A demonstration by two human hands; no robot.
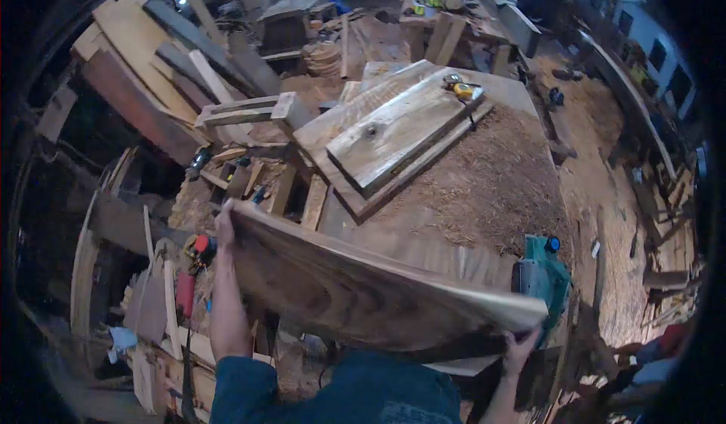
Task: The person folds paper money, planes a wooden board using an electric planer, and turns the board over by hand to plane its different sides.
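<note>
A long, thick wooden board [378,295] with dark grain spans the space before my body, tilted on its edge. My left hand [225,227] grips its upper left end, the fingers partly hidden behind the wood. At the lower right corner, my right hand [522,346] is closed on the same board. Just past that end sits a green power planer [546,276] on the worktable. Farther back, a light wooden panel [401,133] lies on a larger board [321,129], with a yellow tape measure [465,91] at its far end.
Wood shavings [499,174] cover the right part of the worktable. A wooden frame [242,114] and offcuts stand at its left. Planks [144,53] lean at the back left. A red tool [185,295] lies left of my left arm. Another workbench [461,27] stands behind.
</note>
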